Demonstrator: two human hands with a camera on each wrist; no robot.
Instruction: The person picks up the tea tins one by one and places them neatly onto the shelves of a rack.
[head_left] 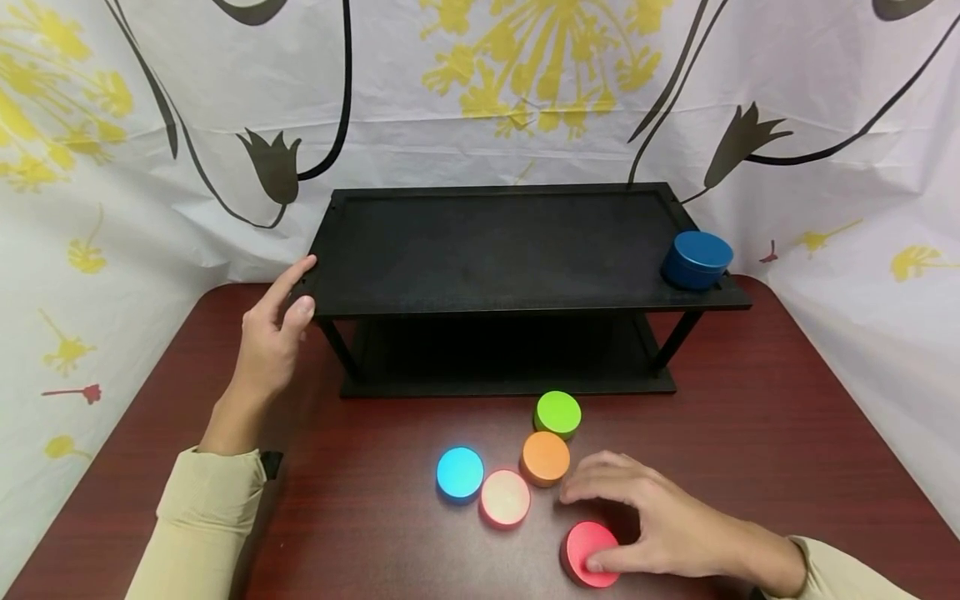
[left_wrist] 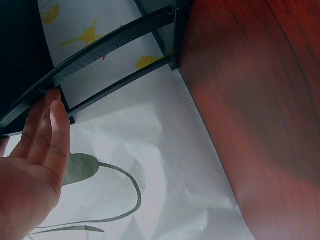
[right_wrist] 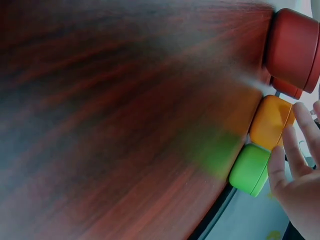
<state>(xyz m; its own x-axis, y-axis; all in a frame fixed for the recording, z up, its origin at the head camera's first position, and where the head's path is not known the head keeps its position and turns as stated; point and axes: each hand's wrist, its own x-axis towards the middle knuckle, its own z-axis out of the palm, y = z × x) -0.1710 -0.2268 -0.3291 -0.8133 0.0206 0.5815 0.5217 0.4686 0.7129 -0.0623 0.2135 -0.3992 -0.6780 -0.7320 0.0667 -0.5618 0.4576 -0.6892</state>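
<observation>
My left hand (head_left: 270, 342) rests at the left edge of a black two-tier shelf (head_left: 495, 250), fingers fairly straight against its upper board. The left wrist view shows those fingers (left_wrist: 37, 135) along the shelf's side. Over a red round tin (head_left: 581, 546) on the table is my right hand (head_left: 656, 517), its thumb overlapping the lid and its fingers spread beyond the tin. In the right wrist view the red tin (right_wrist: 292, 50) stands apart from the extended fingers (right_wrist: 295, 150). Nearest those fingers are an orange tin (head_left: 545, 458) and a green tin (head_left: 558, 414).
A light-blue tin (head_left: 460, 473) and a pale pink tin (head_left: 506, 498) stand left of the orange one. On the shelf's upper board, at the right, sits a dark-blue tin (head_left: 697, 260). Patterned white cloth (head_left: 465, 142) hangs behind the reddish-brown table (head_left: 360, 500).
</observation>
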